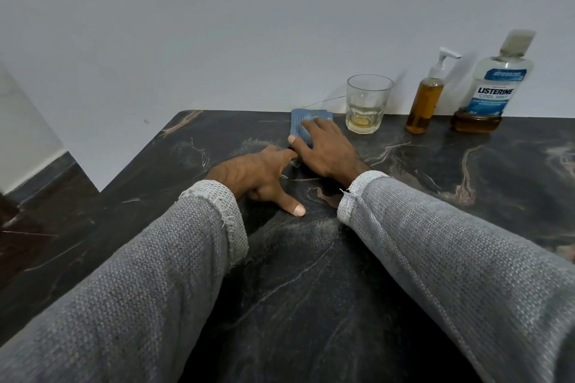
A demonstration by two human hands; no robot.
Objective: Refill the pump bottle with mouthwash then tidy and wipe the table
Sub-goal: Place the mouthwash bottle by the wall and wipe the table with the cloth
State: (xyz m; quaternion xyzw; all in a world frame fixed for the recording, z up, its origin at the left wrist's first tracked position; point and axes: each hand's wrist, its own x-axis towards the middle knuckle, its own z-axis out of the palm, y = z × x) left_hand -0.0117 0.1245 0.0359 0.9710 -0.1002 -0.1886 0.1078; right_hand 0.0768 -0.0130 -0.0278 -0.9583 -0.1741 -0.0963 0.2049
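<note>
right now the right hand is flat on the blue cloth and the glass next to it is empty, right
Not quite. The head view shows the right hand flat on the blue cloth, but the glass beside it is not empty: a little pale yellow liquid sits at its bottom.

Blue cloth (303, 121) partly under right hand (326, 149); bottle cap (518, 40) perhaps blurred.

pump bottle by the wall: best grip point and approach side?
Grip the pump bottle round its straight amber body, below the neck, coming from the front, the person's side. It stands upright near the wall, so the back is blocked. The glass on its left and the Listerine bottle on its right narrow the side gaps. The pump head is slim and would probably press down.
</note>
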